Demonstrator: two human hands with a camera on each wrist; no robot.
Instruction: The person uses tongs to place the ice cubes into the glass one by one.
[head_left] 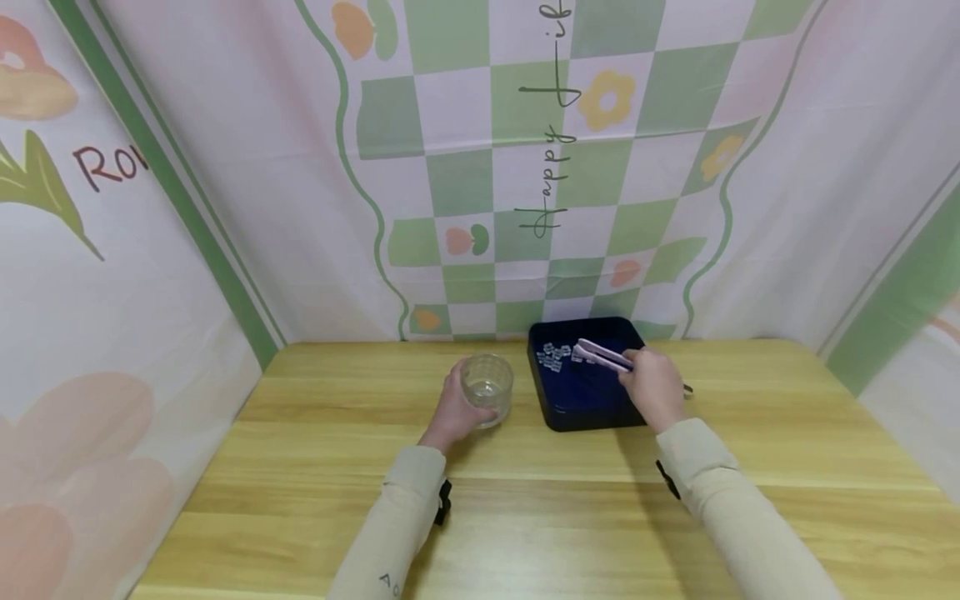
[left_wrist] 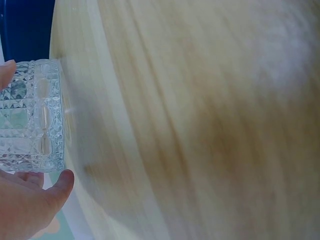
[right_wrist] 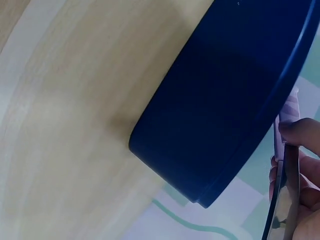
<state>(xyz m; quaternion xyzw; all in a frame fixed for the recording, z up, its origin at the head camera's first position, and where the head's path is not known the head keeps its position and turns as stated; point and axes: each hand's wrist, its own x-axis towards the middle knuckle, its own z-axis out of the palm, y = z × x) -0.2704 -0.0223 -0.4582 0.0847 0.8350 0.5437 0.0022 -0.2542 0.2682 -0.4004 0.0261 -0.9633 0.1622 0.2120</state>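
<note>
The left hand (head_left: pixel 454 410) holds a clear glass (head_left: pixel 489 385). Its fingers are bent round the left side of the glass, and the thumb is on the near side. The hand is spread just as wide as the glass. The glass has a bumpy pattern cut into its sides. It is over the middle of the worktop (head_left: pixel 510 533), just left of a dark blue tray (head_left: pixel 588 410), with a small gap between them. I can't tell if the bottom of the glass touches the wood.

The right hand (head_left: pixel 654 387) is closed round a pair of tongs (head_left: pixel 606 355). The thumb presses on one side and the fingers curl on the other. The tongs are pale pink near the tips and shiny metal further back. They point left, over the far part of the tray. The tips are close to some little clear cubes (head_left: pixel 552 357), which sit in a bunch in the tray's far left part. One clear bit is right by the tips, but I can't tell if the tongs pinch it.

The tray is at the far side of the worktop, close to a cloth (head_left: pixel 457 183) with green and white squares.
</note>
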